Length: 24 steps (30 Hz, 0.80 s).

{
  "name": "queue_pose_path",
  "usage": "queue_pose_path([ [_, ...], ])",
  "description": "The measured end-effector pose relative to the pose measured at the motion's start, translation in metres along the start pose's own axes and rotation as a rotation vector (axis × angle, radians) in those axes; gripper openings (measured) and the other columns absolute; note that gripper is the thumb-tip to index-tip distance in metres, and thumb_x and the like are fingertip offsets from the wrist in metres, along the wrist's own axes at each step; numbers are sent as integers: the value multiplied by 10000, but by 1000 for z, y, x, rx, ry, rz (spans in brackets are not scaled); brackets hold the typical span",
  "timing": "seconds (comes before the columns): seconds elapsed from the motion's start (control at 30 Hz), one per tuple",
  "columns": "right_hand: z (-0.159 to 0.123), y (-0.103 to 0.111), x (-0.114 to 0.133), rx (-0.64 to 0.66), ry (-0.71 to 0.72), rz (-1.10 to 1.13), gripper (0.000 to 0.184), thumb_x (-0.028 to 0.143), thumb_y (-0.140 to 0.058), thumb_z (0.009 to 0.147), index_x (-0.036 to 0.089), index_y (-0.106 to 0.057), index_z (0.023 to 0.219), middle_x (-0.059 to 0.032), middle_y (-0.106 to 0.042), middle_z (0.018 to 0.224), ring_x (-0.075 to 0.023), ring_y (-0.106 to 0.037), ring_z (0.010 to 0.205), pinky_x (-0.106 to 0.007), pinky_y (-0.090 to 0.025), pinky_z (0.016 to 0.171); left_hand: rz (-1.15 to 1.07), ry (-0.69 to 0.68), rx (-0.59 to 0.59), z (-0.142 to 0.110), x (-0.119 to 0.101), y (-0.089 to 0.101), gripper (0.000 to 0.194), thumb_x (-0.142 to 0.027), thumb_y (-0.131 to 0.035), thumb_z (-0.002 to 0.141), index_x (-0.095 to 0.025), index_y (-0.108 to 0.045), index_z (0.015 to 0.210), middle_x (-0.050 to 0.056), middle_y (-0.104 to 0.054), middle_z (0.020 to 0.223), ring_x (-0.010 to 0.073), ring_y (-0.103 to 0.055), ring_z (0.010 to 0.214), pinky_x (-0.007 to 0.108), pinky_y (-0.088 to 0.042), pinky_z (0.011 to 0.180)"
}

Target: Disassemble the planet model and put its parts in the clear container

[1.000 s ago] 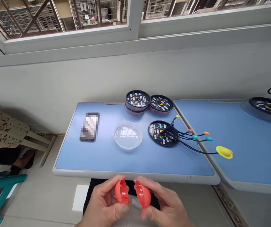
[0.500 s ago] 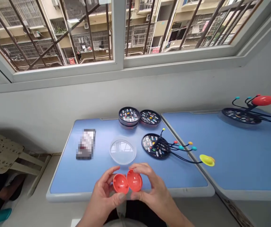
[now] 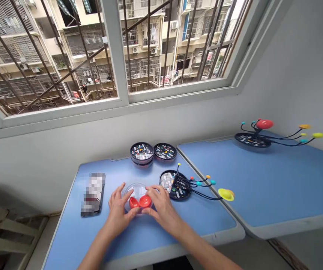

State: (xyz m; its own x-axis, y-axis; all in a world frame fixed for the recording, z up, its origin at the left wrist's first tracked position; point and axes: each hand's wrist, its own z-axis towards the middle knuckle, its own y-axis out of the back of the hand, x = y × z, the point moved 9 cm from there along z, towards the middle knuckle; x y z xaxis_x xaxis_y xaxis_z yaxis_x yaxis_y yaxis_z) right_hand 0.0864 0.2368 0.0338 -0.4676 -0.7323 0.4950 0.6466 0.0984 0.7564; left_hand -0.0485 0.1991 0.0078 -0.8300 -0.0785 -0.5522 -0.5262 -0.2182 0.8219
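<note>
Two hollow red plastic half-shells (image 3: 140,202) sit side by side just above a clear round plastic dish (image 3: 137,190) on the blue desk (image 3: 65,232). My left hand (image 3: 119,212) holds the left half-shell between thumb and fingers. My right hand (image 3: 159,206) holds the other half-shell, and its fingertips come close to a black round disc (image 3: 175,186) with coloured-tipped cables. The shells partly hide the dish's front rim.
Two round black printed tins (image 3: 150,153) stand at the back of the desk, and a pixelated flat object (image 3: 93,194) lies at the left. An adjoining blue desk (image 3: 262,180) holds another black disc (image 3: 253,140) with cables and a red oval piece.
Both hands have moved forward from the desk's front edge to above the clear dish, still holding the red half-shells. The view has tilted upward, showing more of the window.
</note>
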Motion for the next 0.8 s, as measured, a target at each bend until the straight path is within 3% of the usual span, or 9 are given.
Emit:
queue_pose_path([
  [0.1, -5, 3, 2, -2, 18, -14, 393, 306, -776, 634, 209, -554, 943, -64, -601, 1133, -277, -487, 1050, -445, -426, 868, -35, -5, 5, 3, 1, 4, 531, -361, -637, 693, -299, -526, 1208, 89, -356, 1381, 321, -319, 1243, 546, -288, 986],
  [0.17, -9, 10, 4, -11, 32, -13, 425, 268, -780, 635, 208, -543, 982, -60, -594, 1153, -273, -481, 1058, -437, -416, 874, -64, -24, -73, 2, -6, 13, 475, -335, -638, 682, -281, -578, 1150, 92, -403, 1338, 319, -349, 1215, 539, -301, 981],
  [0.3, -15, 46, 10, -62, 100, 8, 249, 127, -695, 719, 225, -557, 903, 0, -666, 950, -229, -526, 960, -393, -392, 835, -218, -114, -260, -17, -42, 25, 234, -291, -576, 748, -253, -666, 960, 93, -583, 1090, 282, -486, 1053, 452, -418, 882],
  [0.4, -8, 91, 4, -125, 140, -99, 118, 108, -607, 787, 214, -559, 766, 11, -673, 769, -218, -545, 862, -404, -350, 805, -418, -209, -153, -27, -84, 0, 177, -250, -535, 784, -249, -684, 878, 78, -642, 893, 227, -570, 857, 346, -472, 741],
  [0.5, 15, 119, -20, -53, 92, -285, 101, 115, -580, 802, 214, -601, 794, -15, -687, 840, -241, -522, 932, -427, -312, 831, -502, -137, 2, -18, -111, -39, 193, -201, -510, 772, -208, -692, 836, 70, -645, 768, 185, -562, 662, 302, -447, 597],
  [0.6, 40, 120, -45, 97, 67, -374, 179, 60, -610, 736, 227, -645, 790, -24, -698, 877, -261, -507, 958, -433, -310, 815, -472, 0, 4, 8, -119, -63, 268, -133, -484, 750, -156, -675, 937, 86, -643, 827, 203, -562, 745, 326, -444, 685],
  [0.7, 54, 109, -59, 205, 95, -399, 261, -5, -620, 652, 229, -671, 756, -28, -704, 828, -258, -525, 901, -408, -328, 751, -445, 30, -63, 36, -125, -70, 368, -113, -482, 754, -126, -607, 1100, 112, -610, 995, 230, -524, 935, 339, -412, 824],
  [0.8, 59, 94, -66, 284, 122, -423, 315, -47, -606, 593, 225, -684, 732, -26, -699, 790, -245, -530, 879, -382, -328, 725, -416, 36, -101, 56, -128, -74, 377, -124, -508, 753, -126, -597, 1119, 121, -580, 1003, 246, -488, 972, 344, -387, 853],
])
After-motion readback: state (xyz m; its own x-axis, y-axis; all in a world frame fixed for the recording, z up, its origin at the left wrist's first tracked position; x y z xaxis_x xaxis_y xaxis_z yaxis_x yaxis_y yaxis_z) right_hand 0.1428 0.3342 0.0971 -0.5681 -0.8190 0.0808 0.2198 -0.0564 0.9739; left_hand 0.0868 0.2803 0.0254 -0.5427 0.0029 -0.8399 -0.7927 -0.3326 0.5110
